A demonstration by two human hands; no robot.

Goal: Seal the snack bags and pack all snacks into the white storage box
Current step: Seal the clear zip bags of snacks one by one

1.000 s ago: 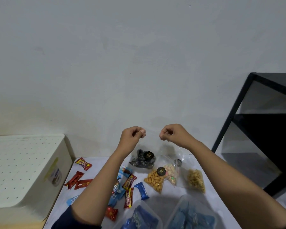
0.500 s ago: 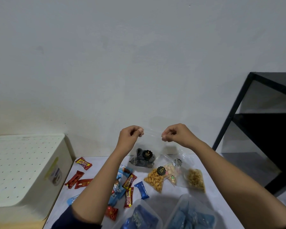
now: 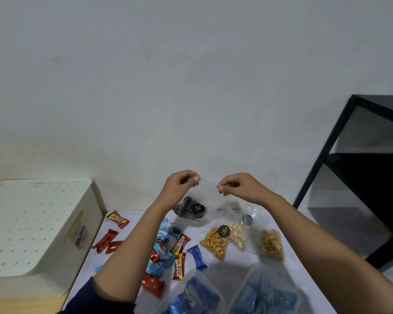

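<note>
Left hand (image 3: 182, 184), right hand (image 3: 236, 186) raised, fingers (image 3: 196, 179) pinched.

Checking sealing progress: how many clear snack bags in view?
4: dark-snack bag pinched between left hand and right hand; almond bag, mixed-snack bag, peanut bag clustered on table. Arms may hide more.

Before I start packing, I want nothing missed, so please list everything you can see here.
Table: one, white, centre.
Storage box: one, white, perforated top, left of table.
Dark-snack bag: one, clear, held up above table's far edge.
Orange-nut bag: one, clear, right-centre.
Pale-mix bag: one, clear, overlapping it.
Yellow-nut bag: one, clear, furthest right.
Red wrapped bars: several, scattered left and centre.
Blue wrapped snacks: several, centre.
Clear tubs: two, holding blue packs, near edge.
Shelf: one, black, right.
Left hand: fingers pinch dark-snack bag's top.
Right hand: likewise.
</note>
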